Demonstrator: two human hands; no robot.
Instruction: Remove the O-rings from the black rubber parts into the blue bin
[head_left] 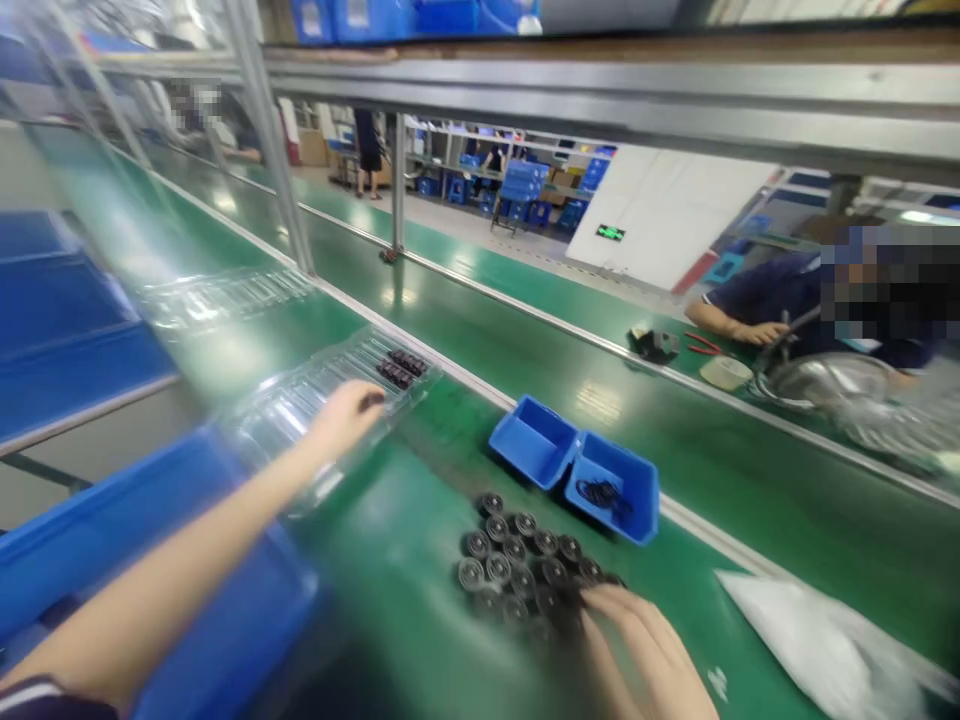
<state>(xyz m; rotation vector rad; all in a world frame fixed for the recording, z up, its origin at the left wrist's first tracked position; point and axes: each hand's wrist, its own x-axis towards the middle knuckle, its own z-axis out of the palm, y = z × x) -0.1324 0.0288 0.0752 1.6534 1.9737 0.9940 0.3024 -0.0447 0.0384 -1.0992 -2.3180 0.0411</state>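
My left hand [349,415] reaches over a clear plastic tray [277,410] with its fingers closed round a small black part [370,401]. Two short rows of black parts [401,367] lie in the tray's far end, just beyond that hand. On the green bench, several round black parts [514,548] stand in a cluster. My right hand [637,640] is at the cluster's right edge, its fingers bent onto dark parts there; blur hides whether it grips one.
Two joined blue bins [534,440] sit beyond the cluster, the right one [634,490] holding black rings. A white bag [810,630] lies at right. Blue crates [225,600] stand at left. A metal shelf [600,90] spans above. Across the line, a person [787,290] works near red pliers.
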